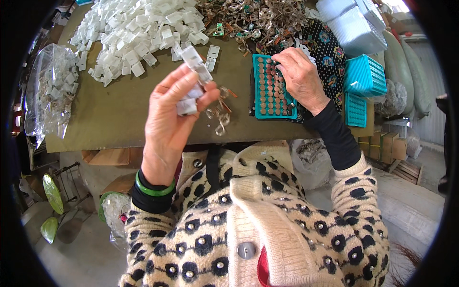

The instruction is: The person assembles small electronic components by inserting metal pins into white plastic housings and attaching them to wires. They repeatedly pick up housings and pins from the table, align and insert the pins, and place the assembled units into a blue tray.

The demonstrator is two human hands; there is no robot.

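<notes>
My left hand (167, 107) is raised over the table's near part, its fingers closed round several small white plastic cases (192, 57). One case sticks up past the fingertips, and others sit lower against the palm. Beside that hand a bunch of thin coiled wires (221, 119) lies on the table. To the right stands a teal tray (275, 116) with rows of round copper-coloured discs (270, 95). My right hand (303, 79) reaches over the tray's right side, thumb and forefinger pinched together near its far edge. Whatever they pinch is too small to make out.
White cases (138, 33) are heaped at the far left, beside a pile of wired parts (258, 19). A clear bag (52, 91) hangs at the left edge. Teal trays (366, 76) and pale stacked trays (351, 24) stand at the right, near a dark patterned cloth (334, 57).
</notes>
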